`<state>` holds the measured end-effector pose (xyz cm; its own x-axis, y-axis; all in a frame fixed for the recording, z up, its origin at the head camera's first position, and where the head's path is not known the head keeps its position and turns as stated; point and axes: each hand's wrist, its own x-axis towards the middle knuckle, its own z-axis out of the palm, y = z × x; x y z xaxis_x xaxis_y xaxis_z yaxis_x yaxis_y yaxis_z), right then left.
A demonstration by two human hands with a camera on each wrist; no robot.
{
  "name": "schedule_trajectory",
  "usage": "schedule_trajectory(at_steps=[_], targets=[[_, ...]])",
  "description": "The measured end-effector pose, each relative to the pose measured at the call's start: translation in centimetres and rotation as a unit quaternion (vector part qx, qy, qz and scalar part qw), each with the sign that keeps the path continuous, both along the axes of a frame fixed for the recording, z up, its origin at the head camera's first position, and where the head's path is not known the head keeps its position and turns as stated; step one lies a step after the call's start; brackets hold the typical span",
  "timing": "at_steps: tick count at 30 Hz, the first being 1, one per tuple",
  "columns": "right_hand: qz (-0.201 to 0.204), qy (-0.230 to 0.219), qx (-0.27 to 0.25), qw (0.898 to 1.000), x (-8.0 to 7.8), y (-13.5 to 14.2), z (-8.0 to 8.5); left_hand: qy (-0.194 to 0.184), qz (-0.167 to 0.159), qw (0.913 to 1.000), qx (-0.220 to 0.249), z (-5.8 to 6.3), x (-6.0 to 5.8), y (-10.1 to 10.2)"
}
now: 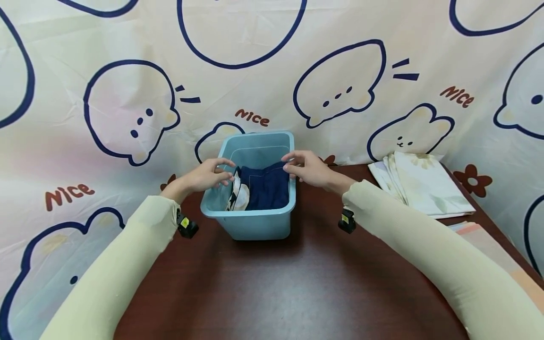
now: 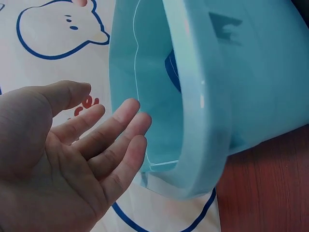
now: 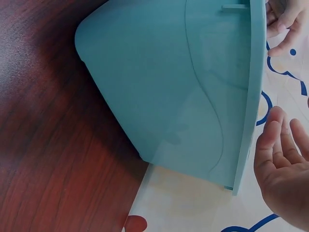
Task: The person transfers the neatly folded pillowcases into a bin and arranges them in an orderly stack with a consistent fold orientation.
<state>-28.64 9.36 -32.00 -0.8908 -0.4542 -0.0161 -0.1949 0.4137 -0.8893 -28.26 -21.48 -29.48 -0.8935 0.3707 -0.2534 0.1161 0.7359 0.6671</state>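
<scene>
Pale sleeves (image 1: 102, 264) come first, reaching in from near left and near right, a small camera (image 1: 187, 226) on each wrist, presumably to view that hand's work. Beneath is a dark brown worktop (image 1: 272, 288). At right, a peach-banded cloth (image 1: 488, 242) lies partly behind the sleeve. Mid-scene, a light-blue bin (image 1: 257, 229) stands upright, mouth upward, probably for access from above. Inside are navy cloth (image 1: 269, 189) and, on its left, patterned cloth (image 1: 242, 197); the walls appear to confine both. Left hand (image 1: 206, 174), off the left rim: grip spread, nothing held. Right hand (image 1: 312, 169), by the right rim: grip loosely parted, nothing held. Far right, folded white cloth (image 1: 431, 186) lies well apart, likely leaving arm room. Printed backdrop (image 1: 238, 89) stands farthest.
</scene>
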Motion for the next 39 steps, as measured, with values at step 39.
schedule_trajectory(at_steps=[39], targets=[[-0.014,0.034,-0.018,0.999,3.0,4.9,-1.1,0.076,-0.003,0.9966,0.03,-0.9,3.8,0.1]])
